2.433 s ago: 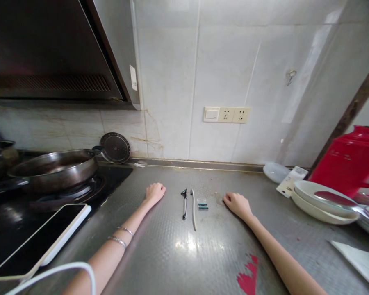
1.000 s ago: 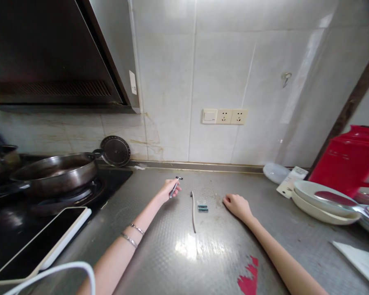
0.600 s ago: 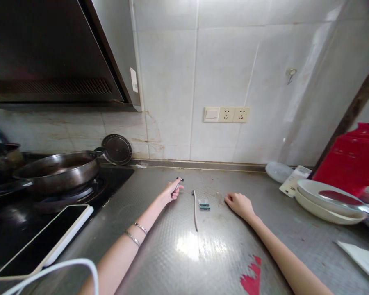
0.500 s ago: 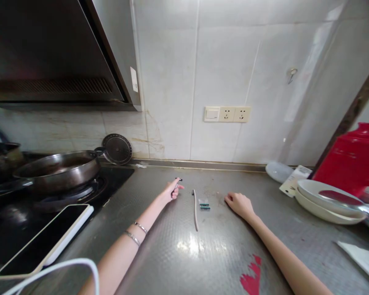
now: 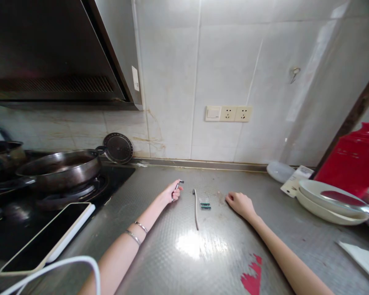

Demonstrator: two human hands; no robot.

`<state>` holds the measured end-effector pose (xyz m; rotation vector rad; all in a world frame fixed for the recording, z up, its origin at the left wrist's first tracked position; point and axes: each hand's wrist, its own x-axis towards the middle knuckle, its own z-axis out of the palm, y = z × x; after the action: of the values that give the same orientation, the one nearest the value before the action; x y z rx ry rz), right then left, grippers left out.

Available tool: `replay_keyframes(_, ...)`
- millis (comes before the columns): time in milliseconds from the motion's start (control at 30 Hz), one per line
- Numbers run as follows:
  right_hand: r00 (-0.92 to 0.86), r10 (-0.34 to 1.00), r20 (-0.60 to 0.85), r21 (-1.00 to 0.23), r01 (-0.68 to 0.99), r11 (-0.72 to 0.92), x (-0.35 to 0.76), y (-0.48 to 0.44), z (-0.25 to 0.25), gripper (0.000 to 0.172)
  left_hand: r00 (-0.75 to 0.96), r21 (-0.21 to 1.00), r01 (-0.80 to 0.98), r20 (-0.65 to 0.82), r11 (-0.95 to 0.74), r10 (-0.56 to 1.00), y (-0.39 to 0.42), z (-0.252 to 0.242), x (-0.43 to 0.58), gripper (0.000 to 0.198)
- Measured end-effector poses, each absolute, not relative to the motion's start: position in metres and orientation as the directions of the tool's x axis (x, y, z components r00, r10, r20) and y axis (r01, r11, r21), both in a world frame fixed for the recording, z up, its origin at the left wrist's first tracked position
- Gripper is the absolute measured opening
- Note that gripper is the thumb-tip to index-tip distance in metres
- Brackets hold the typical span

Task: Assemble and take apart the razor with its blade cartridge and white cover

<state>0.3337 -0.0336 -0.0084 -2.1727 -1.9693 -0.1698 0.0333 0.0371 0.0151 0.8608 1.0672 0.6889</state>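
The left hand is closed around a small razor; its dark head sticks out past the thumb and points toward the back edge of the tabletop. This razor is in the back half of the tabletop, left of the middle. The right hand lies on the tabletop on the other side, with the fingers folded into a loose fist; I cannot tell if something is inside.

Between the two hands lie a thin white stick with a darker head, which points to the back edge, and just to its right two small dark-green pieces, with something clear beside them. Toward the back right corner there are a pale bowl, a white card, stacked dishes and a red jug. At the left edge, the tabletop meets a black stove, on which a wide pan stands.
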Motion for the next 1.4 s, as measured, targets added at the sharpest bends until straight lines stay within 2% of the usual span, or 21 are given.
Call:
replay_keyframes(133, 0.109, 0.97, 0.218, -0.072, 0.993, -0.095, 0.333, -0.034, -0.008, 0.036, 0.349, 0.884, -0.052, -0.421, 0.465, 0.837, 0.036, 0.015, 0.034, 0.05)
replay_keyframes(267, 0.112, 0.967, 0.227, -0.088, 0.992, -0.094, 0.333, -0.035, -0.009, 0.035, 0.334, 0.929, -0.075, -0.318, 0.361, 0.887, 0.033, 0.017, 0.037, 0.05)
replay_keyframes(400, 0.138, 0.963, 0.232, -0.216, 0.972, -0.088, 0.335, -0.029, 0.0, 0.034, 0.348, 0.99, -0.039, -0.114, 0.136, 0.931, 0.028, 0.024, 0.045, 0.05)
replay_keyframes(467, 0.134, 0.957, 0.259, -0.327, 0.944, -0.044, 0.331, -0.022, 0.012, 0.039, 0.368, 0.999, 0.042, 0.016, -0.033, 0.93, 0.026, 0.027, 0.05, 0.052)
replay_keyframes(533, 0.083, 0.955, 0.285, -0.521, 0.85, 0.082, 0.32, -0.014, 0.027, 0.042, 0.389, 0.981, 0.115, 0.099, -0.155, 0.916, 0.023, 0.028, 0.054, 0.053)
replay_keyframes(567, 0.035, 0.96, 0.278, -0.635, 0.757, 0.156, 0.313, -0.01, 0.035, 0.042, 0.399, 0.971, 0.139, 0.123, -0.193, 0.909, 0.022, 0.028, 0.055, 0.053)
replay_keyframes(633, -0.043, 0.975, 0.217, -0.824, 0.528, 0.206, 0.293, -0.003, 0.048, 0.042, 0.413, 0.956, 0.165, 0.156, -0.242, 0.898, 0.02, 0.028, 0.057, 0.054)
replay_keyframes(733, -0.14, 0.977, 0.161, -0.938, 0.285, 0.195, 0.263, 0.004, 0.06, 0.044, 0.42, 0.946, 0.174, 0.179, -0.272, 0.89, 0.018, 0.028, 0.058, 0.055)
replay_keyframes(833, -0.226, 0.963, 0.146, -0.965, 0.182, 0.188, 0.239, 0.007, 0.061, 0.044, 0.425, 0.946, 0.165, 0.186, -0.278, 0.886, 0.016, 0.029, 0.057, 0.055)
replay_keyframes(933, -0.271, 0.953, 0.134, -0.971, 0.156, 0.181, 0.225, 0.008, 0.058, 0.044, 0.423, 0.952, 0.167, 0.166, -0.257, 0.891, 0.016, 0.03, 0.058, 0.056)
replay_keyframes(1200, -0.223, 0.967, 0.12, -0.987, 0.081, 0.141, 0.221, 0.012, 0.055, 0.045, 0.381, 0.963, 0.115, 0.183, -0.243, 0.906, 0.014, 0.032, 0.056, 0.056)
replay_keyframes(1400, -0.159, 0.971, 0.18, -0.902, 0.367, 0.228, 0.225, 0.028, 0.047, 0.045, 0.359, 0.973, 0.073, 0.179, -0.219, 0.916, 0.014, 0.037, 0.053, 0.055)
